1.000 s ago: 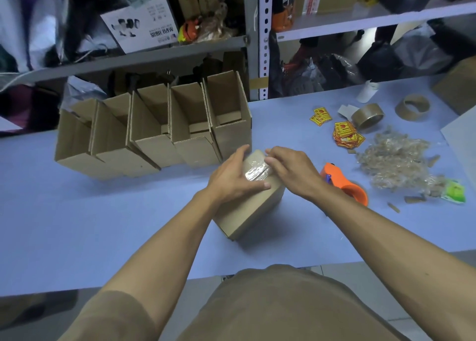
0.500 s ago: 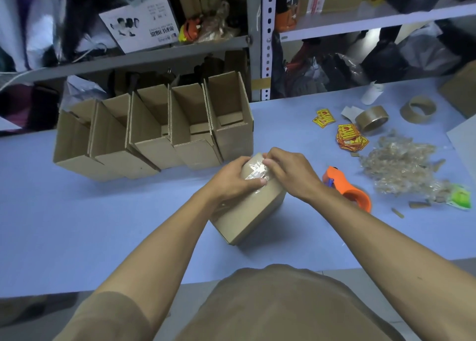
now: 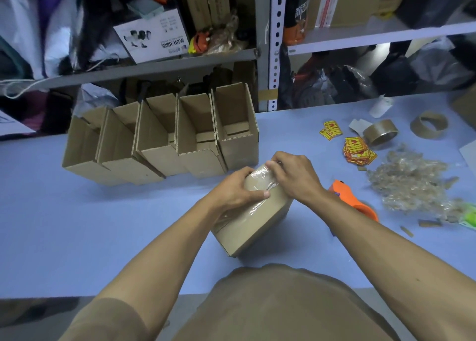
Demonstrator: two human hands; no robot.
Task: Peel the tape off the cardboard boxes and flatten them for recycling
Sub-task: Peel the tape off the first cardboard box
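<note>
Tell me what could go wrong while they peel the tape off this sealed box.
The clear tape is bunched at the box's far end, where the right hand pinches it; it may snap or tear the cardboard. The left hand grips only that same end of the sealed box, so a hard pull could swing it toward the orange tape dispenser close beside it.

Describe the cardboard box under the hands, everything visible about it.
The closed cardboard box is small, plain brown and oblong, lying tilted on the blue table with one corner toward the person. Clear tape runs glossy along its top face and wraps over the far end, where it looks wrinkled and partly lifted. The left hand grips the far left side, thumb pressed on top. The right hand pinches the tape at the far end. Behind it stands a row of open boxes, apart from it.
</note>
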